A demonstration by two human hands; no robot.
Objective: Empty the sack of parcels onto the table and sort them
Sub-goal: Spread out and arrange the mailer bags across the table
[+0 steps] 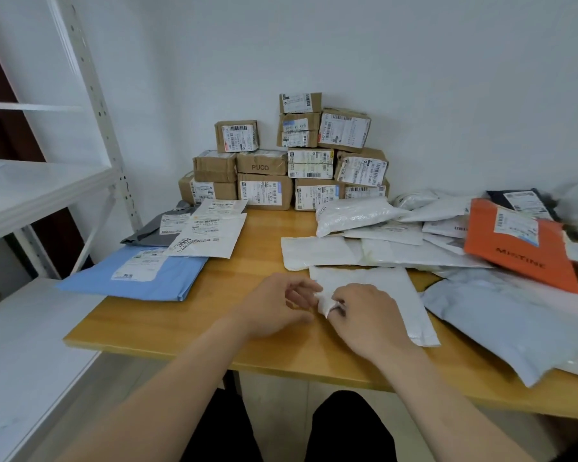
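Our right grip (367, 315) pinches the near corner of a white mailer (381, 288) lying flat on the worktop (181, 315), probably to lift it for sorting; our left grip (271, 311) hovers just beside that corner, fingers loosely curled, holding nothing; boxes (281, 168) are stacked against the wall, out of the way; labelled mailers (137, 275) lie left, an unsorted heap (414, 251) right; no sack shows.

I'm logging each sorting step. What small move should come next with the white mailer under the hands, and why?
Probably turn the white mailer over: the right hand pinches its corner, its upper face shows no label, and the blue mailer in the left pile lies label up.
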